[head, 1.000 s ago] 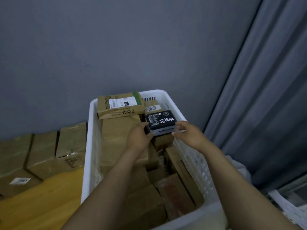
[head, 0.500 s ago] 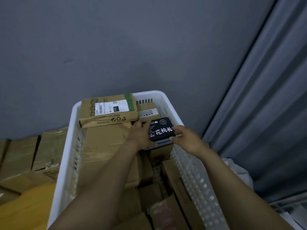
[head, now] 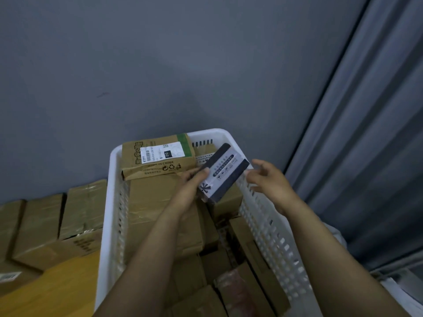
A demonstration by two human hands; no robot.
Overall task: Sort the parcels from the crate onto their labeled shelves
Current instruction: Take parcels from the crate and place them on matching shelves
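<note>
A white slotted plastic crate (head: 265,227) holds several brown cardboard parcels. A small black and grey box (head: 223,172) is tilted above the crate's far right corner, its grey printed face turned up. My left hand (head: 191,191) grips the box's left edge, thumb on top. My right hand (head: 269,179) hovers by the box's right end with fingers spread, its fingertips at or just off the box's corner. A cardboard parcel with a white shipping label and green tape (head: 159,156) lies on top at the crate's far end.
Stacked cardboard boxes (head: 45,227) sit left of the crate, partly over a yellow wooden surface (head: 52,287). A grey wall rises behind, and a grey curtain (head: 366,156) hangs to the right. A reddish wrapped parcel (head: 235,291) lies in the crate's near part.
The small box was lifted and turned over, from its black lettered face to the grey face. My right hand has opened and come off its side; my left hand keeps the hold.
</note>
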